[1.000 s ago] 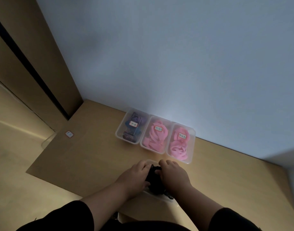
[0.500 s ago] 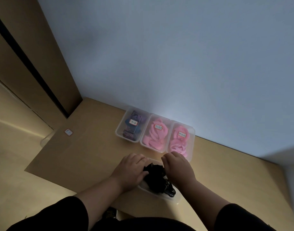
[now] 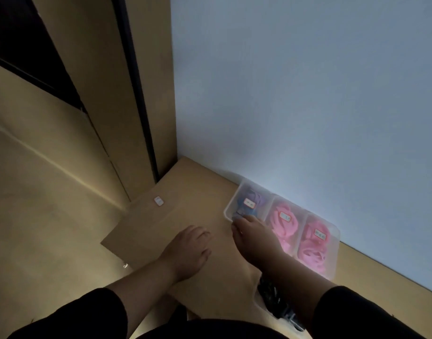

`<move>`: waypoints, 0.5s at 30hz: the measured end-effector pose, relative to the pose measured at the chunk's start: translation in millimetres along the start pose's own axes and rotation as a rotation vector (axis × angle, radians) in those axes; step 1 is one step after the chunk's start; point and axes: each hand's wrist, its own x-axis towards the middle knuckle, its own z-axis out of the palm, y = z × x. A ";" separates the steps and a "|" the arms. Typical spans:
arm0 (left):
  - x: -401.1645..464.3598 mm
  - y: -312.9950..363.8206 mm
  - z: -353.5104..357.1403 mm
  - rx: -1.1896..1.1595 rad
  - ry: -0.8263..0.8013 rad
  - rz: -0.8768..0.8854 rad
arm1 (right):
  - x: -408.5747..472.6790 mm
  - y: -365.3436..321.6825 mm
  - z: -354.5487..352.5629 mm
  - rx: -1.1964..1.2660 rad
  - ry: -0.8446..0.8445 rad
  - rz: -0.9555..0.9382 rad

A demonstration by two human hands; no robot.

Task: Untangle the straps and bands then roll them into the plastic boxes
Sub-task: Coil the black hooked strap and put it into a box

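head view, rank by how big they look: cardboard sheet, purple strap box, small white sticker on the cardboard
1. cardboard sheet, the largest by far
2. purple strap box, partly covered by the right hand
3. small white sticker, the smallest

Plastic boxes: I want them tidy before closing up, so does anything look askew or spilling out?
Nothing stands out. The three clear boxes sit side by side against the wall, pink bands inside. The box of black straps sits nearer, partly hidden by the right forearm, so its contents are unclear.
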 end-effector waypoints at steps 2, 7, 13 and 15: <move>-7.8 -21.9 -12.3 -0.004 0.024 -0.068 | 21.5 -16.4 5.8 0.014 -0.044 -0.002; -25.8 -86.3 -41.2 -0.078 0.122 -0.405 | 75.5 -52.8 25.5 0.011 -0.182 0.026; -31.1 -154.9 -49.6 -0.122 0.024 -0.684 | 142.1 -79.7 52.3 0.077 -0.286 0.145; -31.9 -168.7 -43.1 -0.174 -0.043 -0.747 | 160.2 -84.8 60.7 0.112 -0.330 0.208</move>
